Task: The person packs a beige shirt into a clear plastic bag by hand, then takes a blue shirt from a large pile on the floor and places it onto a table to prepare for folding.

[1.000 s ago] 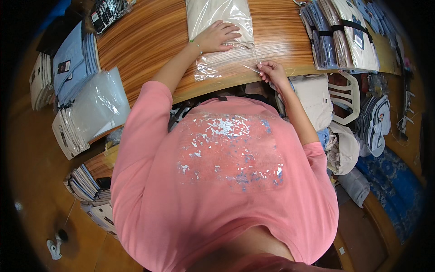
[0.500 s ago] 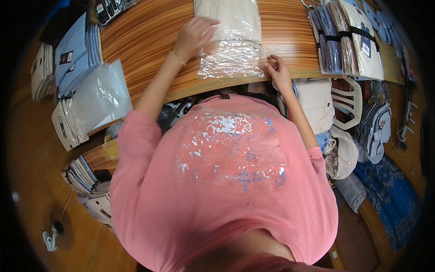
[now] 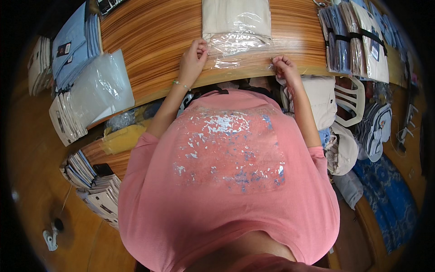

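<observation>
A folded cream garment [image 3: 235, 18] lies on the wood-grain table in a clear plastic bag [image 3: 233, 47], whose wrinkled, shiny open end reaches toward me. At the near left side of the bag, my left hand [image 3: 194, 59] is closed, its fingertips pinching the film's edge. My right hand [image 3: 286, 70] is closed at the opposite near corner, just over the table's front edge. Its thumb and fingers appear to grip the film there, though the thin plastic is hard to make out.
Bagged garments [image 3: 353, 38] with black straps stand at the right. At the left are folded blue garments [image 3: 70, 50] and a pile of translucent plastic bags [image 3: 106, 86]. A white plastic chair [image 3: 351, 102] with cream clothes [image 3: 315, 99] stands below the table's right side.
My left hand has come down from the top of the bagged garment to the bag's near left edge and closed. My right hand has curled its fingers at the near right corner.
</observation>
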Demonstrator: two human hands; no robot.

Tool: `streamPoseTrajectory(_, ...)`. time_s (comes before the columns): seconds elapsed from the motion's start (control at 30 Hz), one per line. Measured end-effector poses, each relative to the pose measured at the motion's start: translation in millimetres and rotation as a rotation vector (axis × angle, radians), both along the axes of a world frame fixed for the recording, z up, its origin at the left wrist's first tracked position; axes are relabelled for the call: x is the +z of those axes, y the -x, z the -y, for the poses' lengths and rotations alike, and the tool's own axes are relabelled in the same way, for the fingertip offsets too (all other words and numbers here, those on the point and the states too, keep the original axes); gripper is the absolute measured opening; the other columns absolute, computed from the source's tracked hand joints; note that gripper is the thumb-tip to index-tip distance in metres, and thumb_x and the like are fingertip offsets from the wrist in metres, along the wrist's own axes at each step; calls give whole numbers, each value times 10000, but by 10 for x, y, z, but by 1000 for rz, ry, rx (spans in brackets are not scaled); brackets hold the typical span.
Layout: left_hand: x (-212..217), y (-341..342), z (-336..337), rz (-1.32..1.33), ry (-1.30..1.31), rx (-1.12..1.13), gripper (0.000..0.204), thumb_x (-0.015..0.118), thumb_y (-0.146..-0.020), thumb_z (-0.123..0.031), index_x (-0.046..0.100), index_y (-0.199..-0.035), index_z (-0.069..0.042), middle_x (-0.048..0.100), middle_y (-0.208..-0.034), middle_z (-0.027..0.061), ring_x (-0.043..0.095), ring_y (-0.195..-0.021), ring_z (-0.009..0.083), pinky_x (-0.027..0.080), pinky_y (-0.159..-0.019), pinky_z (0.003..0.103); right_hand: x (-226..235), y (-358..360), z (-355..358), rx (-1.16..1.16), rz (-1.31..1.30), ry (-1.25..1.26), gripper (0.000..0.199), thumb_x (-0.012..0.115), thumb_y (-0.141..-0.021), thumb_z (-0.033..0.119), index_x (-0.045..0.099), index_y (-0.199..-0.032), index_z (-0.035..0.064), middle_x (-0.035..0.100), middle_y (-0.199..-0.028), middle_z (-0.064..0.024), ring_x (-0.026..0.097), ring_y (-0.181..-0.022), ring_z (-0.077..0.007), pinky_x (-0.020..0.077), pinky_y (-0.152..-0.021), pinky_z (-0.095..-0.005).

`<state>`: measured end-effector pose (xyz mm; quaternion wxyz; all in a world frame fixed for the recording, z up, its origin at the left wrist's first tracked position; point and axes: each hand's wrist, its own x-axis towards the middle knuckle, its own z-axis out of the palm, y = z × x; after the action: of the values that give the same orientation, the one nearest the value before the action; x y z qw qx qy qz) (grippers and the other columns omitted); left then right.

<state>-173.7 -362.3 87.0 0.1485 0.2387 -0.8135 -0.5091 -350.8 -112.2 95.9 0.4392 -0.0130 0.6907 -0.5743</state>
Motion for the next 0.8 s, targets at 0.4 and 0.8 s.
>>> streamPoseTrajectory(0.4, -253, 155, 197, -150, -1157, 249, 177, 513, -863, -44, 508, -1037, -11, 564, -934, 75, 580, -857, 153, 500, -720, 242, -55, -903, 562, 762, -1207, 131, 309, 594, -781, 205, 573, -1045, 47, 533, -1145, -92, 476, -1081, -258, 363, -923, -389)
streamPoseTrajectory(0.8, -164, -120, 116, 44, -1026, 206, 165, 484, -869, -46, 522, -1029, -33, 566, -957, 66, 581, -896, 175, 493, -756, 268, -209, 25, -1906, 300, -1261, -702, 209, 575, -734, -4, 654, -918, 52, 604, -949, -132, 569, -875, -257, 453, -773, -332)
